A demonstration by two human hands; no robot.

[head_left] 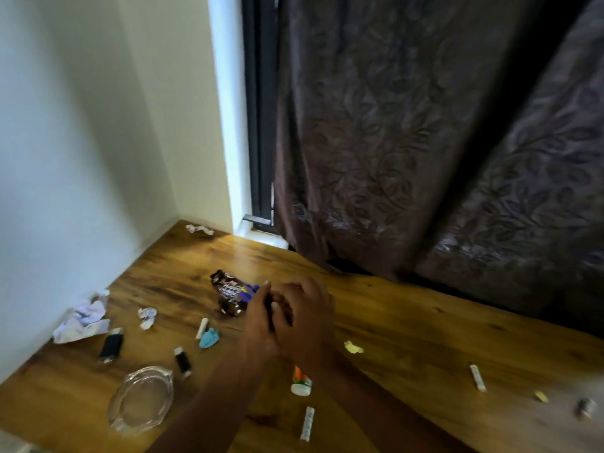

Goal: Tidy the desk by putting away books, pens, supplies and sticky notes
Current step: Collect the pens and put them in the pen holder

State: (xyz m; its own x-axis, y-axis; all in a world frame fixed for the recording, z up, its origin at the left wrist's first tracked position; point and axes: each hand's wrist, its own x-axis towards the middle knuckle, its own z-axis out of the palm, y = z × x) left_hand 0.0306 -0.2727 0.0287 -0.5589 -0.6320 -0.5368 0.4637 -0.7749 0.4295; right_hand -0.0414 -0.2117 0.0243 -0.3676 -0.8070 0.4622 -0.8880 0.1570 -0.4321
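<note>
Both hands are held together above the wooden desk [408,322]; the left hand [258,325] and right hand [304,322] seem pinched round something small and dark, too blurred to name. Crumpled paper [81,322], two lighters [111,345] [183,361], a glass ashtray [142,398], a dark wrapper [228,289] and a small tube [301,382] are scattered on the desk.

Both forearms reach in from 6 o'clock toward 12 o'clock and meet mid-frame. The left hand [258,317] presses against the right hand [305,322], whose fingers curl inward. What they pinch is too blurred to tell.
</note>
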